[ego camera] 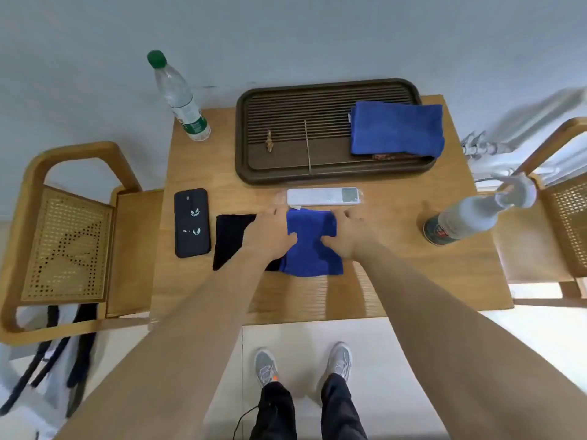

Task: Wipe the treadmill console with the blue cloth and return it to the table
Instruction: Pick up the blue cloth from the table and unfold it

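Observation:
A folded blue cloth (313,246) lies on the wooden table (397,265) near its middle, partly over a black cloth (230,239). My left hand (270,235) rests on the blue cloth's left edge with the thumb pressing into it. My right hand (346,235) lies on its right edge in the same way. Both hands pinch the cloth's sides. A second blue cloth (397,128) lies folded on the right end of a dark tea tray (254,147). No treadmill console is in view.
A white remote (324,196) lies just beyond the cloth. A black phone (192,222) sits left of the black cloth, a water bottle (179,96) at the back left corner, a spray bottle (470,217) at the right. Wooden chairs (66,236) flank the table.

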Available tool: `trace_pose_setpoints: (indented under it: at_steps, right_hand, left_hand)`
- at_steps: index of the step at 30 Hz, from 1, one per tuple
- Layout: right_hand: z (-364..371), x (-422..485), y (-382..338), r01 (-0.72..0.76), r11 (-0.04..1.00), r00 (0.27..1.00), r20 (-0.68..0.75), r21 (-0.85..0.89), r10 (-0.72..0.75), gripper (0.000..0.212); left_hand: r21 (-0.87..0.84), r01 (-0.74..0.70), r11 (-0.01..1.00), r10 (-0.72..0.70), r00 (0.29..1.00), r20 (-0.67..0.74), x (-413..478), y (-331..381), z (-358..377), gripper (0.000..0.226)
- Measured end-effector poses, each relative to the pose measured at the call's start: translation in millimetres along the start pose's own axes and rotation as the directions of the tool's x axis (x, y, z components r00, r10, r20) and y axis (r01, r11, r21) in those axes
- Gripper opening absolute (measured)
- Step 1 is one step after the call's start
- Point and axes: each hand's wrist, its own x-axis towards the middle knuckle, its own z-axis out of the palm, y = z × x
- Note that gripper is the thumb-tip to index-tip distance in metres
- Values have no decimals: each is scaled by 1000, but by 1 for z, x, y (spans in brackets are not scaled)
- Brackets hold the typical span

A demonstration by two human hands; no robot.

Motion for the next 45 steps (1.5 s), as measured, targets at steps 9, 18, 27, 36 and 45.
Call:
trace_pose_setpoints:
  at_steps: [9,18,27,36,45]
  right_hand:
    - [30,16,19,20,977,987,-162,214,15,29]
    - [2,-41,17,144,959,969,-229,243,-88,57]
    - [-44,-95,6,273,906,954,-213,324,-212,10]
    - [-104,-127,-39,456,827,890,-185,330,-417,18]
    - [-139,-171,-155,707,668,707,-269,232,-654,20]
  left_hand:
    - [-151,76,986,-107,973,-206,20,16,32,16]
    - [-414,-112,903,122,993,-3,-35,36,-6,16]
    - [-475,-117,872,66,990,-124,-105,54,-64,14]
    - [-575,-80,815,-195,895,-401,-165,62,-105,15]
    - [-803,-167,573,-421,780,-463,-225,22,-180,17]
